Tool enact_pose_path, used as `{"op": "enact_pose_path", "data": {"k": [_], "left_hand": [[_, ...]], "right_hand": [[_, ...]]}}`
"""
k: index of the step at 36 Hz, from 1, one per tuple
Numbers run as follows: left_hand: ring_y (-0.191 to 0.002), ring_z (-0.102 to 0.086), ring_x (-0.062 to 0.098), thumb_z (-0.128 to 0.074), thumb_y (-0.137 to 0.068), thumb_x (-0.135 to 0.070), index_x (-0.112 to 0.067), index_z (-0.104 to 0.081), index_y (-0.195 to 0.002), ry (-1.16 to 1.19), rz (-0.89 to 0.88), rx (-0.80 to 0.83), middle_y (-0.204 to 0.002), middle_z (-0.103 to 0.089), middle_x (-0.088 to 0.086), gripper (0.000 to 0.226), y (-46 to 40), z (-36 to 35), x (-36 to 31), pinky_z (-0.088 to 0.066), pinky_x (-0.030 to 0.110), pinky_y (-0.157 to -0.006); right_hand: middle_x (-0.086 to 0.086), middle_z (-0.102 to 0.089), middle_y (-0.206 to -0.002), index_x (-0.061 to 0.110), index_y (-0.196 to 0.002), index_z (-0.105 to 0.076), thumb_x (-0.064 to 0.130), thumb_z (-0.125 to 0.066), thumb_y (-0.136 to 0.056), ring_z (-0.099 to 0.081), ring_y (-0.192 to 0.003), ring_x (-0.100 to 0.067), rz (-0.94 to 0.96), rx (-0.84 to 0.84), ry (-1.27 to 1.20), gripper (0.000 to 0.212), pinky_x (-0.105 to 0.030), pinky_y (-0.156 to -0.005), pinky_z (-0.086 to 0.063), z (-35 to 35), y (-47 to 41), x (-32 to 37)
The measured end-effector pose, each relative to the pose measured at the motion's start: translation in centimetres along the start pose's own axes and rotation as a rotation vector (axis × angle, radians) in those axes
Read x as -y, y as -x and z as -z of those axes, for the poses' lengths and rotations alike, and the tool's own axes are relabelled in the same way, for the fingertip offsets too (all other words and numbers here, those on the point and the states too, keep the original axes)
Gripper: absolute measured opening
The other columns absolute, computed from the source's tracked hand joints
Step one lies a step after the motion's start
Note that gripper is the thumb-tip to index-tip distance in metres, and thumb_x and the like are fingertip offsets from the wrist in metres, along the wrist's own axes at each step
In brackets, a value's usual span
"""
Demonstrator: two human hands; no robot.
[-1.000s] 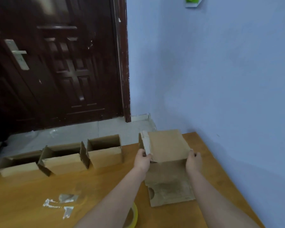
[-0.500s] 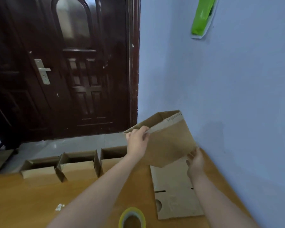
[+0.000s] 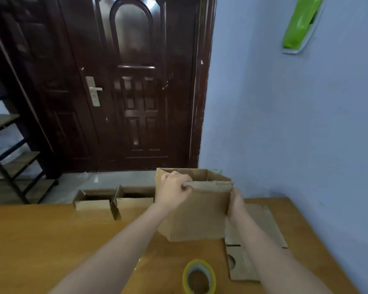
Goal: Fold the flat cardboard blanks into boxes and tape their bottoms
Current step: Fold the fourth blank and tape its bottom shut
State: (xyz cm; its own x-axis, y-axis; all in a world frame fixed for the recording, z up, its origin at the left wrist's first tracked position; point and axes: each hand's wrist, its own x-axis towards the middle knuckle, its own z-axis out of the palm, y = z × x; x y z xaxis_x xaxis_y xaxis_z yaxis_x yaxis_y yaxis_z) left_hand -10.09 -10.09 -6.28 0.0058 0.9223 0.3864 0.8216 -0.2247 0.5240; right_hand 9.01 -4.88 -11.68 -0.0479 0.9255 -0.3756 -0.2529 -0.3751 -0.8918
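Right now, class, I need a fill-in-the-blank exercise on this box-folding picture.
1. Both hands hold the opened ____ box.
2. The left hand grips the box's top ____.
3. The tape roll lies on the ____.
4. The flat blank lies under the ____ forearm.

Missing: cardboard; edge; table; right

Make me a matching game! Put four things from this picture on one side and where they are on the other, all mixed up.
Things:
1. tape roll
2. box being opened
3. flat blank
4. green thing

Places:
A. up on the blue wall
B. lying on the table under the right arm
C. held in both hands
D. near table edge, between the arms

Pairs: 1-D, 2-C, 3-B, 4-A
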Motion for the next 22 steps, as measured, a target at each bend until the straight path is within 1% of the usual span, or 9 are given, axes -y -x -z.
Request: {"op": "enact_pose_path", "data": {"k": [2,4,6,8,11,12,16,20,22], "left_hand": [[-0.103,-0.053,0.009,-0.058,-0.086,-0.016,-0.018,-0.070,-0.094,-0.032,-0.024,0.024,-0.096,-0.067,-0.008,0.014,1.4,0.1,1.4,-0.022,0.024,-0.096],[-0.104,-0.055,0.013,-0.059,-0.084,-0.011,-0.013,-0.070,-0.095,-0.047,-0.052,0.040,-0.098,-0.068,-0.004,0.015,2.7,0.1,2.8,-0.030,0.030,-0.101],[-0.102,-0.055,0.018,-0.060,-0.082,-0.006,-0.009,-0.069,-0.093,-0.070,-0.062,0.073,-0.096,-0.067,0.001,0.014,4.0,0.0,4.1,-0.041,0.033,-0.096],[-0.099,-0.054,0.017,-0.060,-0.082,-0.006,-0.010,-0.067,-0.089,-0.103,-0.057,0.099,-0.094,-0.065,0.001,0.011,5.3,-0.2,5.4,-0.046,0.031,-0.089],[-0.095,-0.054,0.014,-0.063,-0.082,-0.008,-0.017,-0.063,-0.082,-0.146,-0.061,0.107,-0.089,-0.063,-0.004,0.008,7.2,-0.7,7.0,-0.048,0.025,-0.082],[-0.093,-0.055,0.013,-0.065,-0.081,-0.009,-0.017,-0.063,-0.080,-0.155,-0.068,0.111,-0.088,-0.063,-0.004,0.009,7.8,-0.9,7.5,-0.049,0.024,-0.081],[-0.088,-0.058,0.015,-0.070,-0.078,-0.007,-0.019,-0.063,-0.078,-0.152,-0.076,0.109,-0.085,-0.064,-0.004,0.013,9.3,-1.9,8.7,-0.052,0.027,-0.078],[-0.101,-0.053,0.015,-0.060,-0.086,-0.009,-0.017,-0.063,-0.088,-0.169,-0.047,0.162,-0.098,-0.062,-0.002,0.009,10.6,-2.5,9.6,-0.047,0.029,-0.089],[-0.097,-0.055,0.016,-0.064,-0.081,-0.007,-0.018,-0.062,-0.087,-0.180,-0.078,0.178,-0.095,-0.063,-0.002,0.013,11.3,-2.7,10.0,-0.049,0.031,-0.088]], "right_hand": [[-0.009,-0.067,-0.097,0.017,-0.093,-0.067,0.040,-0.024,-0.101,-0.060,-0.091,-0.020,-0.042,0.014,-0.009,0.049,-0.036,-0.072,-0.047,-0.8,0.0,-1.4],[-0.010,-0.067,-0.094,0.016,-0.091,-0.067,0.038,-0.024,-0.100,-0.060,-0.091,-0.023,-0.088,0.013,-0.007,0.049,-0.036,-0.075,-0.048,-1.7,0.4,-2.6],[-0.013,-0.067,-0.098,0.015,-0.095,-0.068,0.041,-0.025,-0.100,-0.060,-0.095,-0.026,-0.124,-0.001,0.016,0.050,-0.039,-0.081,-0.049,-2.4,0.5,-4.0],[-0.015,-0.066,-0.100,0.013,-0.099,-0.068,0.045,-0.026,-0.098,-0.060,-0.097,-0.027,-0.167,0.009,0.036,0.053,-0.040,-0.087,-0.050,-2.7,0.4,-5.5],[-0.012,-0.064,-0.084,0.016,-0.087,-0.065,0.038,-0.026,-0.101,-0.058,-0.081,-0.023,-0.209,-0.003,0.045,0.047,-0.033,-0.066,-0.047,-3.1,0.6,-7.1],[-0.011,-0.063,-0.082,0.018,-0.089,-0.065,0.036,-0.027,-0.101,-0.057,-0.079,-0.023,-0.209,-0.006,0.042,0.045,-0.032,-0.064,-0.045,-3.3,0.8,-7.6],[-0.014,-0.065,-0.092,0.013,-0.105,-0.065,0.028,-0.032,-0.100,-0.059,-0.081,-0.026,-0.202,0.013,0.045,0.036,-0.032,-0.064,-0.047,-4.3,1.3,-9.0],[-0.018,-0.063,-0.106,0.012,-0.113,-0.064,0.021,-0.031,-0.100,-0.060,-0.091,-0.030,-0.238,0.009,0.095,0.036,-0.034,-0.066,-0.050,-4.8,1.5,-10.7],[-0.019,-0.060,-0.112,0.013,-0.116,-0.063,0.017,-0.030,-0.099,-0.059,-0.097,-0.032,-0.250,0.017,0.158,0.037,-0.035,-0.068,-0.051,-4.6,1.3,-11.4]]}}
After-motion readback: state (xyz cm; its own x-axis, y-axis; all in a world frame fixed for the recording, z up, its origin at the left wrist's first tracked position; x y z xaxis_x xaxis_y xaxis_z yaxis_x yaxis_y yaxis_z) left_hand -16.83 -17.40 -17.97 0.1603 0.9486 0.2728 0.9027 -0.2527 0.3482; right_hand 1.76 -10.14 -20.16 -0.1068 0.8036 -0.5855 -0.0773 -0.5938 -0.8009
